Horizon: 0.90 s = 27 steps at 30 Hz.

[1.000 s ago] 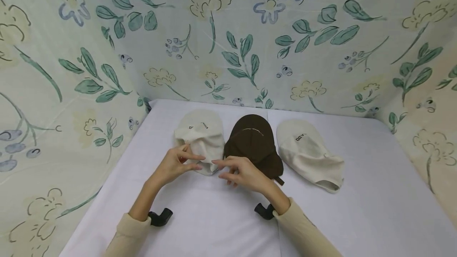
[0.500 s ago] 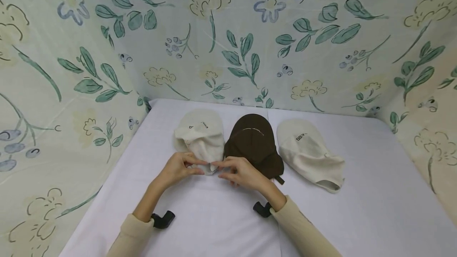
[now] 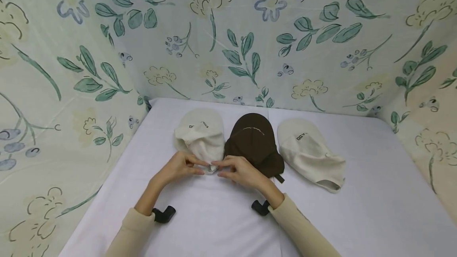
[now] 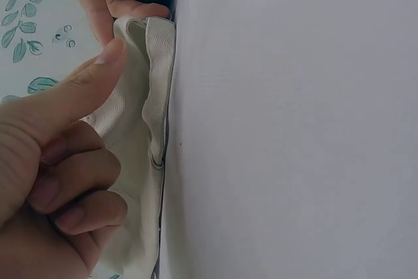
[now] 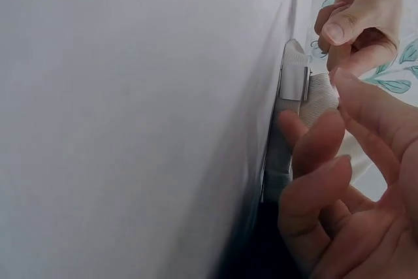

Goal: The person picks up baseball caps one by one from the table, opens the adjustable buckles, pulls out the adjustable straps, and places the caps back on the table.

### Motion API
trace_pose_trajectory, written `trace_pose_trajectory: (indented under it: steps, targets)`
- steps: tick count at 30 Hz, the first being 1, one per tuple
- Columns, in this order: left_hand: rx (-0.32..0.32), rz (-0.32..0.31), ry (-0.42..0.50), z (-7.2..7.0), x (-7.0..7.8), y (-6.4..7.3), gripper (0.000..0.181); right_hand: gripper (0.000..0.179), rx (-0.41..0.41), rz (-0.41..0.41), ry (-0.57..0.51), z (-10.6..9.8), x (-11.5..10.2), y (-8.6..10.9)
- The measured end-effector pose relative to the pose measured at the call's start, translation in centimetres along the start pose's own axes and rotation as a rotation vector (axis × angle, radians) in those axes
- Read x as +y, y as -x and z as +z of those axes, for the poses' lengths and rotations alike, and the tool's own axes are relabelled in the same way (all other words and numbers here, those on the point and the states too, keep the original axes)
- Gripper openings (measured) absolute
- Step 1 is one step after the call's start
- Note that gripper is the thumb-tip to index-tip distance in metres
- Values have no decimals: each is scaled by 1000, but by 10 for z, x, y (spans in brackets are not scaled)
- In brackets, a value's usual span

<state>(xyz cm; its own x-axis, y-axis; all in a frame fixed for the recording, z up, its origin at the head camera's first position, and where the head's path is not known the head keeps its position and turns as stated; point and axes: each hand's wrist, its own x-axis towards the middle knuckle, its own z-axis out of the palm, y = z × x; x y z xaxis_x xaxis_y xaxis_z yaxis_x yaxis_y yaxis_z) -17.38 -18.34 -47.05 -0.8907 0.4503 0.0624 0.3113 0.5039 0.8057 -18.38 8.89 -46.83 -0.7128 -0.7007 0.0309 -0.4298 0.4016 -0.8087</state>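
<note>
A cream cap (image 3: 200, 138) with small dark lettering lies at the left of the row, its back opening towards me. At that opening my left hand (image 3: 181, 166) pinches the edge, its thumb (image 4: 98, 70) over the fabric and the other fingers curled below; its index finger is hidden in the left wrist view. My right hand (image 3: 244, 171) pinches the strap end of the same opening, beside a metal buckle (image 5: 294, 83). The fingertips of both hands almost meet there. Behind my right hand, a dark brown cap (image 3: 251, 140) sits against the cream one.
Another cream cap (image 3: 310, 154) lies to the right of the brown one, its back opening towards the front right. A white cloth (image 3: 221, 225) covers the table. Floral curtains (image 3: 250, 43) stand behind and at the sides. Black devices (image 3: 165, 214) sit on both wrists.
My left hand has moved right and down, from the cap's left side to its back opening, close to the right hand. The right hand has barely moved; the caps stay in place.
</note>
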Motion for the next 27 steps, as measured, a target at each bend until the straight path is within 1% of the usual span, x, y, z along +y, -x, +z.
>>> trace_pose_trajectory:
  steps: [5, 8, 12, 18, 27]
  targets:
    - [-54, -9, 28, -3, -4, -5, 23, 42, -8, 25, 20, -1, 0, -2]
    - [-71, -26, 37, -4, -5, -7, 22, 41, -4, 25, 41, -1, 1, -3]
    - [-91, -23, 49, -4, -5, -10, 22, 40, 6, 19, 61, -1, 2, -4]
    - [-129, -4, 69, -4, -6, -13, 20, 38, 14, 10, 61, -1, 3, -7]
    - [-183, -8, 93, -2, -12, -16, 16, 33, 41, -3, 39, 0, 2, -8]
